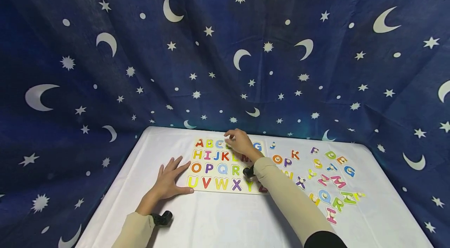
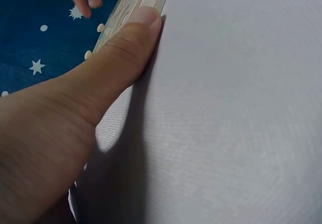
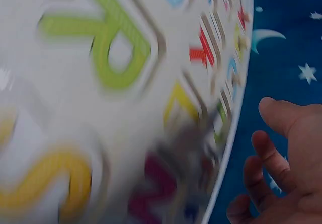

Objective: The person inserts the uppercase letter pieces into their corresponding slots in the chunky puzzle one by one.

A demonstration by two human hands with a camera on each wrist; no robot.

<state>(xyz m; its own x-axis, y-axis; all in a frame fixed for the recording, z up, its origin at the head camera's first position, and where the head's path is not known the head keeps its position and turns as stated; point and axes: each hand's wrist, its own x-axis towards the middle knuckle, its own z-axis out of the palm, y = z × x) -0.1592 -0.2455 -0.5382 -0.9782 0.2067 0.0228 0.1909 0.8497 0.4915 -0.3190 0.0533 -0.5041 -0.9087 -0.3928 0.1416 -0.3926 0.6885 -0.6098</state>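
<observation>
A white alphabet puzzle board (image 1: pixel 211 189) with coloured letter slots lies on the table. Knobbed pieces A (image 1: pixel 199 143), B (image 1: pixel 209 143) and C (image 1: pixel 219 143) sit in its top row. My left hand (image 1: pixel 168 179) rests at the board's left side, fingers spread, with the thumb touching the lower left corner. Over the top row, just right of the C, is my right hand (image 1: pixel 241 144). In the right wrist view its fingers (image 3: pixel 266 148) are loosely bent, thumb apart, with nothing between them. That hand and forearm hide part of the board's right side.
Loose knobbed letters lie right of the board, among them a blue J (image 1: pixel 272 145), a red K (image 1: pixel 295 155), a green D (image 1: pixel 330 155) and a pink I (image 1: pixel 331 215). A starry blue curtain (image 1: pixel 211 56) hangs behind the white table (image 1: pixel 218 220).
</observation>
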